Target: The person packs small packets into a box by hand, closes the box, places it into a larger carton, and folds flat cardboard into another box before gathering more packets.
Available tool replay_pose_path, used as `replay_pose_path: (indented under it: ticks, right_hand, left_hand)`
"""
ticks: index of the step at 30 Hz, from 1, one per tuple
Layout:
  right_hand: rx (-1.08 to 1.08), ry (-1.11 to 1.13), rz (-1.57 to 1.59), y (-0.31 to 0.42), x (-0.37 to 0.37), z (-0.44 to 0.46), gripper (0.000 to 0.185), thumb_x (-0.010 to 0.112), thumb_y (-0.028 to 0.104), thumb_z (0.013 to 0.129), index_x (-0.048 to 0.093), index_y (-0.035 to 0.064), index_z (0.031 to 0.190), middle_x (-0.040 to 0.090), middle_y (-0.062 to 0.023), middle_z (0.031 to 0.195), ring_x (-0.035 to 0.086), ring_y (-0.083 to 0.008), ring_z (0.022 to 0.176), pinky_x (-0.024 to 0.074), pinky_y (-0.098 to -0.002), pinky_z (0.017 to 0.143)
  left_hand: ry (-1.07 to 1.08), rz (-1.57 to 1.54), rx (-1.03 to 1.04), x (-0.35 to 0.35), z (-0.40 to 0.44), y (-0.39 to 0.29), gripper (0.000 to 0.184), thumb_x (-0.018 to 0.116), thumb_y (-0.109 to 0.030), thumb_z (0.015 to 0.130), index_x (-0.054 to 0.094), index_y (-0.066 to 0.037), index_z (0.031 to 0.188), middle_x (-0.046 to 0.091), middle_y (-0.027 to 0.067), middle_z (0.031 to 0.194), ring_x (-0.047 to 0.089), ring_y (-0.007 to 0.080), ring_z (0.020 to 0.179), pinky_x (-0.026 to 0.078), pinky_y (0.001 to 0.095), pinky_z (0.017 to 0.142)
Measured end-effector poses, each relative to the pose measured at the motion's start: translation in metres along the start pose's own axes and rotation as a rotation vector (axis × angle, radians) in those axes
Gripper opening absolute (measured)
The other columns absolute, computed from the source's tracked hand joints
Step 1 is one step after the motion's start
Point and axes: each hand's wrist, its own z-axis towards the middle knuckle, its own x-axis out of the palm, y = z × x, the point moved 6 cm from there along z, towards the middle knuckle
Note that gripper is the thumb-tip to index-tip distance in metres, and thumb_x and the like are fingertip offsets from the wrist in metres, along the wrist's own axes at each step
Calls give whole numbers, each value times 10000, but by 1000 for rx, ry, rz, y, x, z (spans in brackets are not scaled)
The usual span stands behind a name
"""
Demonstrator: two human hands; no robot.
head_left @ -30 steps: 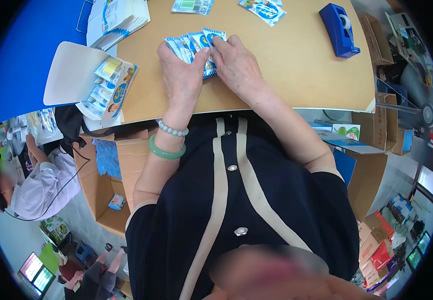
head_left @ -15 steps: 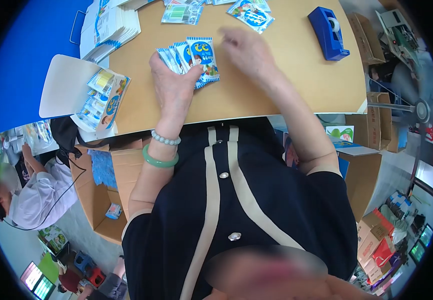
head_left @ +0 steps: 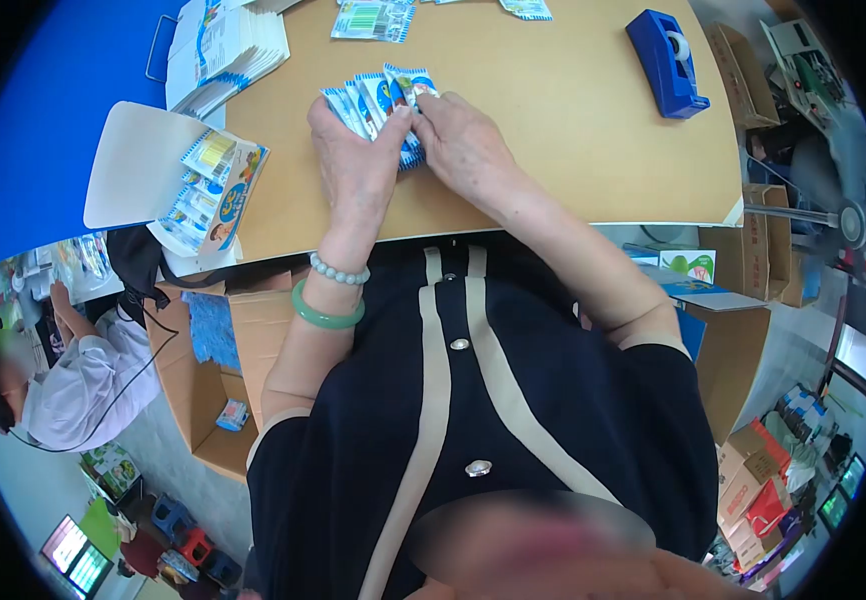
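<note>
Over the table, my left hand (head_left: 353,155) is closed round a fan of small blue-and-white printed packets (head_left: 361,103), with its thumb across their front. My right hand (head_left: 463,145) pinches one more packet (head_left: 410,82) of the same kind at the right side of the fan. The fingertips of both hands nearly meet there, and the lower part of that packet is partly hidden. Left of my hands stands an open carton (head_left: 238,195) with similar packets inside, its white flap (head_left: 133,165) folded back.
A stack of flat printed cartons (head_left: 228,50) lies at the upper left. Loose packets (head_left: 373,20) are at the table's far edge. A blue tape dispenser (head_left: 666,65) stands at the right. Below the table is a cardboard box (head_left: 208,420); a person in white (head_left: 93,385) sits at the left.
My right hand has come left and down to the fan, now with a packet in its fingers. One loose packet is gone from the far part of the table. The view has shifted slightly.
</note>
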Motion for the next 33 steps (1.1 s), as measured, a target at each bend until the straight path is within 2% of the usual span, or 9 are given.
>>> replay_pose_path:
  ticks: [5, 8, 12, 20, 25, 27, 29, 31, 33]
  right_hand:
    - [-74, 64, 194, -13, 1, 5, 287, 499, 121, 952, 582, 1, 1199, 619, -166, 903, 621, -309, 852, 510, -383, 784]
    - [161, 539, 529, -12, -7, 5, 315, 529, 130, 945, 551, -17, 1222, 615, -111, 870, 618, -224, 829, 508, -338, 763]
    - [81, 544, 109, -7, -15, 24, 305, 571, 108, 921, 532, -23, 1193, 617, -80, 851, 623, -170, 776, 523, -316, 701]
    - [368, 590, 458, -11, -5, 22, 246, 616, 34, 870, 528, -16, 1094, 627, -87, 841, 622, -146, 672, 524, -276, 586]
    - [271, 739, 309, -13, -10, 38, 284, 617, 53, 874, 540, 2, 1143, 648, -83, 873, 649, -146, 731, 540, -287, 635]
    - [61, 690, 129, -27, -14, 66, 379, 626, 75, 871, 556, 61, 1242, 682, -75, 941, 676, -168, 808, 557, -318, 720]
    - [57, 228, -227, -45, -43, 107, 546, 672, 119, 844, 532, 132, 1372, 705, -104, 1033, 681, -250, 861, 546, -371, 829]
    - [55, -9, -295, -72, -58, 141, 535, 573, 117, 834, 492, 26, 1354, 507, -191, 1394, 383, -402, 1364, 330, -544, 1100]
    - [-2, 93, -508, -79, -59, 167, 594, 611, 121, 819, 488, 35, 1394, 400, -202, 1500, 313, -446, 1398, 304, -554, 1127]
  left_hand:
    - [42, -73, 7, -4, -1, 3, 919, 844, -308, 682, 336, 49, 1359, 506, 245, 1246, 535, 372, 1160, 451, 451, 977]
    - [35, -38, 13, 0, -1, 4, 930, 855, -319, 676, 338, 36, 1362, 506, 240, 1248, 536, 371, 1157, 453, 453, 972]
    - [13, 15, -5, -2, -1, 6, 935, 863, -321, 666, 342, 22, 1362, 515, 225, 1244, 539, 367, 1152, 461, 452, 957]
    - [100, -78, 26, -4, -3, 1, 898, 838, -287, 668, 347, 9, 1360, 533, 208, 1231, 546, 359, 1148, 467, 453, 940]
    - [50, 21, -32, -5, -2, 0, 902, 851, -291, 646, 359, -7, 1348, 535, 197, 1229, 552, 355, 1142, 468, 456, 941]
    - [58, 13, -65, -5, -2, 4, 903, 852, -298, 640, 362, -15, 1344, 536, 193, 1228, 553, 353, 1142, 467, 460, 944]
    - [69, -15, -66, -4, -1, 8, 903, 847, -302, 647, 357, -17, 1350, 535, 193, 1230, 551, 352, 1145, 464, 463, 950]
    - [97, -69, -62, -2, 0, 11, 902, 837, -310, 660, 349, -19, 1360, 534, 192, 1236, 548, 351, 1151, 459, 468, 961]
    - [114, -88, -56, -1, 0, 13, 908, 826, -316, 679, 333, -32, 1387, 532, 194, 1252, 543, 345, 1172, 446, 463, 982]
